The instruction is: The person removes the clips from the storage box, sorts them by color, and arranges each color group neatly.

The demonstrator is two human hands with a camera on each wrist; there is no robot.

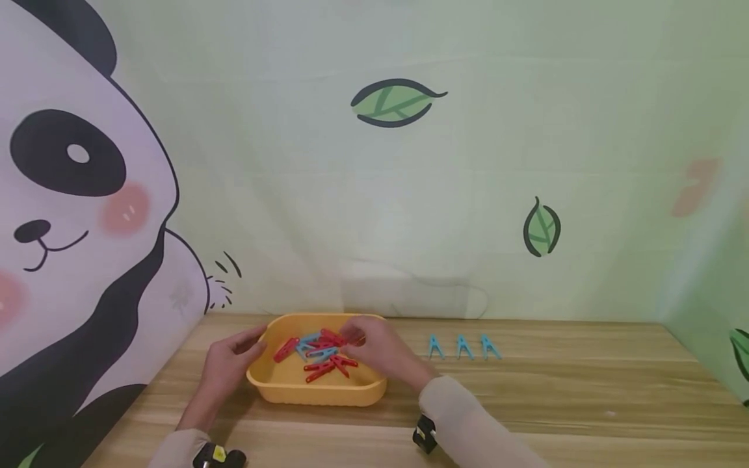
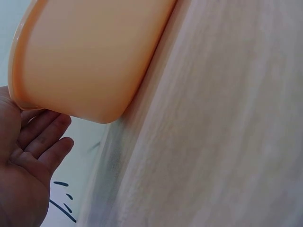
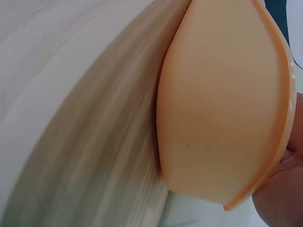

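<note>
A yellow plastic basket (image 1: 318,394) stands on the table and holds a jumble of red clothespins (image 1: 286,350) and blue clothespins (image 1: 323,353). At its left end, my left hand (image 1: 227,365) touches the rim with thumb and index finger apart. The other fingers (image 2: 49,137) lie loosely beside the outer wall in the left wrist view. My right hand (image 1: 377,348) reaches over the right rim, its bent fingertips among the clothespins. Some red shows between thumb and fingers, but whether they pinch a clothespin is unclear. In the right wrist view, the basket wall hides those fingertips.
Three blue clothespins (image 1: 461,347) lie in a row on the wooden table (image 1: 556,390), right of the basket. Behind the table hangs a pale green cloth (image 1: 281,195) printed with a panda and leaves.
</note>
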